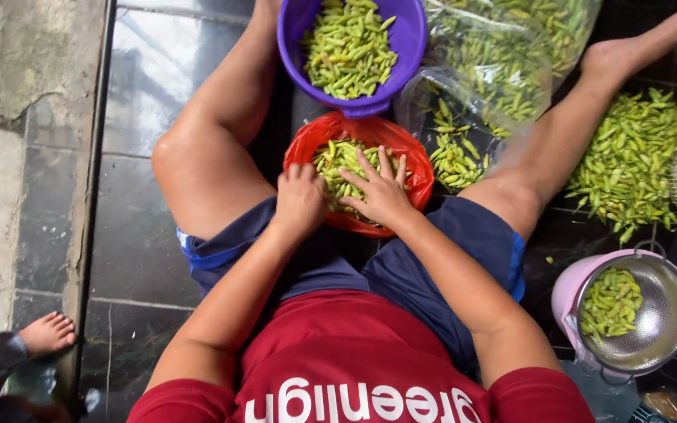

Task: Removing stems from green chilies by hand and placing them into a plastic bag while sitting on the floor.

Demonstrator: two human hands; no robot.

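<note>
I sit on a dark tiled floor with my legs spread. Between my thighs lies a red plastic bag (307,145) holding green chili peppers (338,157). My left hand (299,200) is curled at the bag's near left edge, fingers closed on the rim or on peppers; which one is hidden. My right hand (381,192) lies flat on the peppers with fingers spread. Just beyond the bag stands a purple bowl (409,39) heaped with green peppers.
A clear plastic bag (495,70) of peppers lies at upper right, with a loose pile (628,160) beyond my right leg. A metal strainer (652,321) in a pink basin holds a few peppers. Another person's foot (47,333) is at lower left.
</note>
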